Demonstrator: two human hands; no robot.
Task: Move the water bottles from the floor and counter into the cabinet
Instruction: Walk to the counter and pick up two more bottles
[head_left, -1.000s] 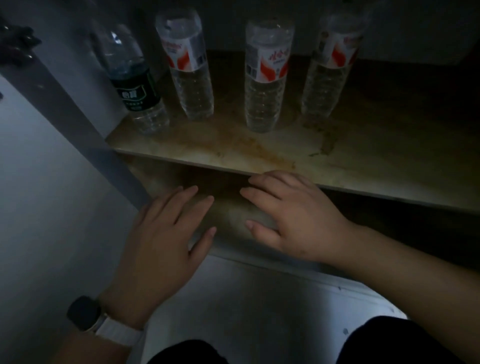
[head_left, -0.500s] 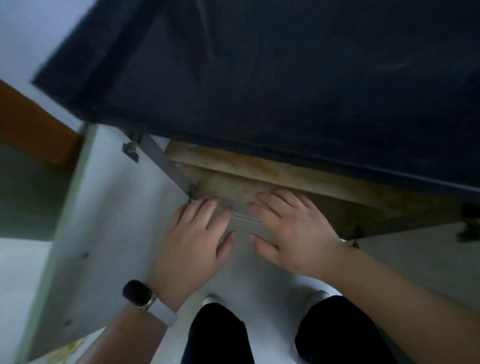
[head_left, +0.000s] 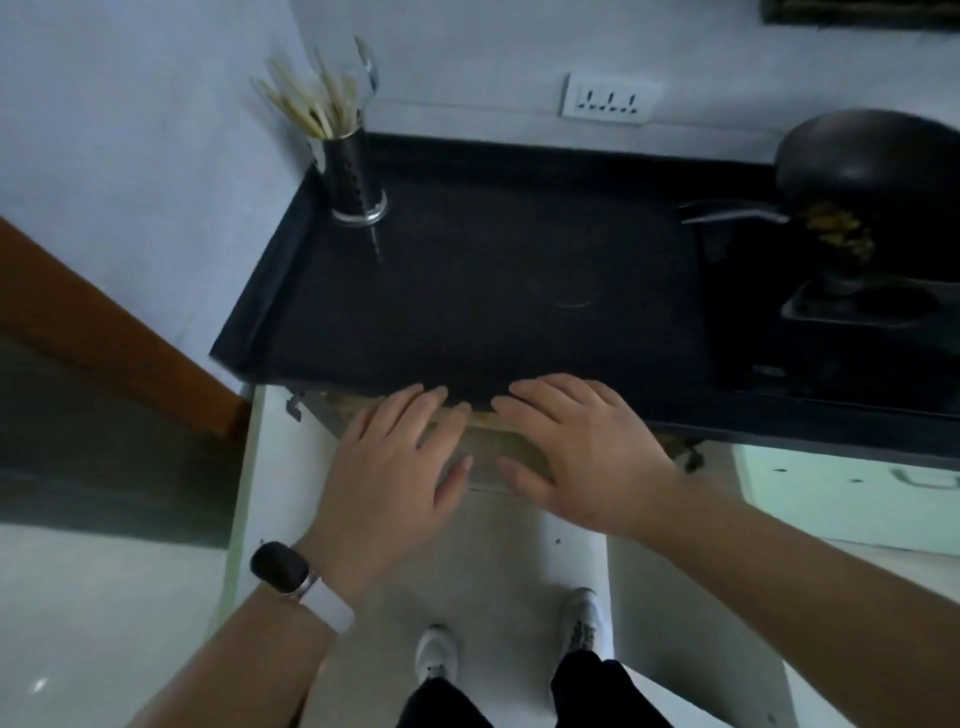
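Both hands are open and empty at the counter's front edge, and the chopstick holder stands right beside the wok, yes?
Not quite. The head view shows the chopstick holder at the back left corner of the counter, apart from the wok on the right. The left hand and right hand are open and empty at the front edge.

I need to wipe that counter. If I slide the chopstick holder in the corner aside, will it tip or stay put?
Probably tippy: the holder is tall and narrow, and the chopsticks fan out well above its rim, so it looks top-heavy. Its shiny metal base would likely slide easily on the smooth dark counter. Push low.
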